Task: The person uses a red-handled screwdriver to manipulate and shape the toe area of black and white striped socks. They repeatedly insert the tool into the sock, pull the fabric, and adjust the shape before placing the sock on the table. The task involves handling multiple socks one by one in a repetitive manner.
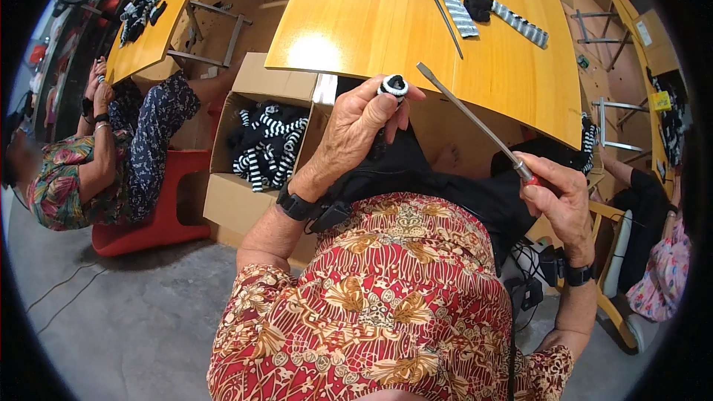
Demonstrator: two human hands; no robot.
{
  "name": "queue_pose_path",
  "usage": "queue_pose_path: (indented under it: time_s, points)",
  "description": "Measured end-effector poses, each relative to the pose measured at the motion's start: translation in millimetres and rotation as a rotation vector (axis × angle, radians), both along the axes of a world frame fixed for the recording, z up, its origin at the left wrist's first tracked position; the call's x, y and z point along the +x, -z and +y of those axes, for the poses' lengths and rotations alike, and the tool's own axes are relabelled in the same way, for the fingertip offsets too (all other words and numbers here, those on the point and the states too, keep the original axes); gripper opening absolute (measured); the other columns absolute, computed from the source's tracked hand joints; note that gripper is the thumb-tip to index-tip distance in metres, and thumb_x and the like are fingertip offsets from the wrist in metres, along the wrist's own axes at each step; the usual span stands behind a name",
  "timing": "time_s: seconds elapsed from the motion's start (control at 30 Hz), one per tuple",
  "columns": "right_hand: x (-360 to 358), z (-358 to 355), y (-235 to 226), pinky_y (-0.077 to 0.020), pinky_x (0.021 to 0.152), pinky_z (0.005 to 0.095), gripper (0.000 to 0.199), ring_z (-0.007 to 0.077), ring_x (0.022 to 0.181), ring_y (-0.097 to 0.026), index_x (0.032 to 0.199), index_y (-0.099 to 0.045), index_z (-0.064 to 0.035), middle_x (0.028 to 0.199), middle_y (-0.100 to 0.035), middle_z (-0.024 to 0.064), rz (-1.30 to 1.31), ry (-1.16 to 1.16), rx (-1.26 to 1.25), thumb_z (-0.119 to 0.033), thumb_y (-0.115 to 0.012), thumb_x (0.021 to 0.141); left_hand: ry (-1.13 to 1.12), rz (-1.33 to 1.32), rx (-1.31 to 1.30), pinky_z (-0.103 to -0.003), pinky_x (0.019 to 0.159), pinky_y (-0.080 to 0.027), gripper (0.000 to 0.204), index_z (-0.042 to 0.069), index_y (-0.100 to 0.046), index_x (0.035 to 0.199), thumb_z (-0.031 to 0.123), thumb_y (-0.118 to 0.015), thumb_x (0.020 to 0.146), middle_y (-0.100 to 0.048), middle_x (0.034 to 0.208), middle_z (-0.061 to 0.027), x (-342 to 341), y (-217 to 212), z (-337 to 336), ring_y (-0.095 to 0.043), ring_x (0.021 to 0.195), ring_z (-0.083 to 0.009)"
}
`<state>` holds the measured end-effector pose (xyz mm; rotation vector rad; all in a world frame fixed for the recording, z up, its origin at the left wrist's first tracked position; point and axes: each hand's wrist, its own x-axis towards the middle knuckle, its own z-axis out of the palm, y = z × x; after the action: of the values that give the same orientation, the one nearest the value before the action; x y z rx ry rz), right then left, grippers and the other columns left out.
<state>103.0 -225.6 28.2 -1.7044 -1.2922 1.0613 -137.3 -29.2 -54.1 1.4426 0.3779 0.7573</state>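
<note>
Over the near edge of the table, my left hand (364, 119) is closed around a black knitted piece with a white rim (394, 86). The rim's round opening faces up between thumb and fingers, and a dark part hangs below the hand. My right hand (558, 194), further right, grips the red handle of a flat-bladed screwdriver (475, 120). Its long metal shaft slants up and left, the tip apart from the knitted piece. On the yellow table (356, 7) lie two knitted pieces with black bunched ends, a striped one (457, 7) and another (520, 24), beside a thin metal rod (444, 18).
Left of my arm stands an open cardboard box (260, 82) full of black-and-white striped knitwear (271, 141). A co-worker (89, 163) sits at the left on a red chair (156, 215), near another table. Another person (661, 267) sits at the right.
</note>
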Motion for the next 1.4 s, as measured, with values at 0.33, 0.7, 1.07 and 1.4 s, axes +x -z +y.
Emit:
queue_pose_path:
  time_s: [0.33, 0.7, 1.07, 1.4]
  points:
    - [-4.0, -1.4, -21.4, -0.041, 0.06, 0.0283, 0.041, 0.0143, 0.063, -0.051, 0.118, -0.064, 0.0008, 0.071, -0.054, 0.0067, -0.229, -0.121, 0.044, -0.009, -0.065, 0.078, -0.001, 0.117, 0.072, -0.021, 0.055, -0.038, 0.04, 0.004, -0.065, 0.111, 0.039, -0.05, 0.1, -0.051, 0.068, 0.0017, -1.4, -0.9, 1.8, -0.046, 0.058, -0.0056]
    - [-7.0, 5.0, -42.8, -0.0413, 0.057, 0.0291, 0.041, 0.0159, 0.061, -0.053, 0.117, -0.065, 0.0015, 0.07, -0.056, 0.0084, -0.348, -0.203, 0.088, -0.002, -0.064, 0.076, 0.215, 0.236, 0.19, -0.025, 0.056, -0.039, 0.043, 0.004, -0.066, 0.113, 0.041, -0.051, 0.099, -0.05, 0.067, 0.0018, -12.1, -12.9, 16.1, -0.045, 0.062, -0.0082]
    - [-6.1, 22.9, 33.0, -0.0404, 0.046, 0.0212, 0.035, 0.0082, 0.052, -0.05, 0.118, -0.065, 0.0017, 0.071, -0.061, 0.0058, 0.449, -0.124, -0.089, -0.008, -0.063, 0.085, 0.322, -0.152, -0.239, -0.023, 0.052, -0.034, 0.076, -0.007, -0.063, 0.111, 0.064, -0.046, 0.091, -0.035, 0.052, 0.0078, -9.8, -16.2, 8.4, -0.036, 0.05, -0.0051]
    - [-52.5, 27.1, 82.3, -0.0397, 0.046, 0.0216, 0.037, 0.0107, 0.052, -0.049, 0.123, -0.061, 0.0027, 0.074, -0.062, 0.012, 1.033, -0.073, 0.021, -0.012, -0.064, 0.089, 0.267, -0.414, -0.609, -0.024, 0.054, -0.037, 0.077, -0.007, -0.053, 0.125, 0.062, -0.046, 0.091, -0.034, 0.048, 0.0104, 5.2, -19.9, -1.3, -0.033, 0.044, -0.0032]
